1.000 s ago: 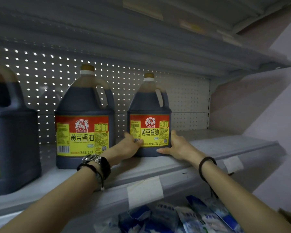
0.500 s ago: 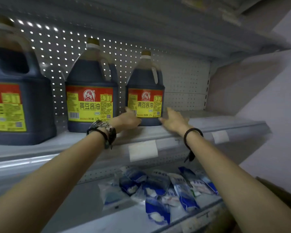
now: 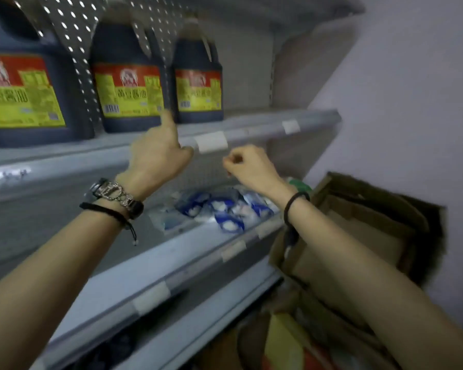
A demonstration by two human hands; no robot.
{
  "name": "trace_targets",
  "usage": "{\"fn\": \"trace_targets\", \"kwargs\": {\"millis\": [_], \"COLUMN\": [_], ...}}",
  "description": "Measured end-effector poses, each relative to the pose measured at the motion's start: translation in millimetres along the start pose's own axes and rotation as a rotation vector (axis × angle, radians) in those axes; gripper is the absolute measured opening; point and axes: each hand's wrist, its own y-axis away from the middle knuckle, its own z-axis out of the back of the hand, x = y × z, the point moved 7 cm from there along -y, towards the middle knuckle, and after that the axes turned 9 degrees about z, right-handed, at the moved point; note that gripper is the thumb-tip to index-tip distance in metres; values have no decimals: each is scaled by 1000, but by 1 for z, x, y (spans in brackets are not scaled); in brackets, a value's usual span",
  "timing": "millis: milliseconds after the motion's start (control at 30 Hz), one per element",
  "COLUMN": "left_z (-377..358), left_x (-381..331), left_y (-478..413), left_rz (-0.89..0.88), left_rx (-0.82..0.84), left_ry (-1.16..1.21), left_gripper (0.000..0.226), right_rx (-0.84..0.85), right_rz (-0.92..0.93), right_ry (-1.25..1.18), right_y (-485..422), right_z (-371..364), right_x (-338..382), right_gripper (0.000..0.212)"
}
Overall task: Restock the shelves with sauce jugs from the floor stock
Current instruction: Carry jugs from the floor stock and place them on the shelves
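Shelf (image 3: 254,124): carrying three soy sauce jugs (image 3: 130,122), all standing upright in a row.
Handling: probably heavy, sloshing, stiff plastic; calling for the moulded neck handle, with the base supported.
Left hand (image 3: 158,156): pointing its index finger between two jugs, other fingers curling, holding nothing.
Right hand (image 3: 249,164): hanging below the shelf edge, fingers curling in, empty.
Labels (image 3: 129,92): showing red over yellow, Chinese characters blurring, unreadable.

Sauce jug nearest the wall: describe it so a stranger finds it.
Find the upper shelf with the holed back panel, where three dark jugs with red-and-yellow labels stand in a row. Take the sauce jug at the right end, just right of the left hand's raised finger. Only it has bare shelf on its right.
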Motion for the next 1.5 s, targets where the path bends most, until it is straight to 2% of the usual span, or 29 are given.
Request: {"fn": "trace_targets", "kwargs": {"millis": [133,400,600,833,933,1067,1200,1367,1500], "left_z": [-3,-36,-63,-67,-71,-64,-39,-9,22], "left_x": [19,35,41,48,54,80,125,174,207], "left_y": [70,201,274,338,384,440,485,546,583], "left_rz": [-77,-266,-377,-379,-396,-372,-274,-155,-66], "left_rx": [118,424,618,730,785,860,888,973,964], "left_ry": [-71,-172,-283,-316,-343,-383,-400,-481,-483], "left_gripper": [29,29,35,34,31,29,33,37,34], "right_rx": [141,355,496,578,678,802,867,797,778], "right_rz": [-97,-329,-509,-634,-671,-706,-703,-771,-783], "right_ry": [68,85,111,196,277,268,183,69,-26], "right_y": [71,220,304,384,426,489,540,581,609], "right_z": [-11,-31,-34,-33,-53,-86,-109,-125,-141], "right_x": [23,59,77,85,102,134,175,214,255], "right_gripper": [37,18,17,18,26,23,22,19,22]}}
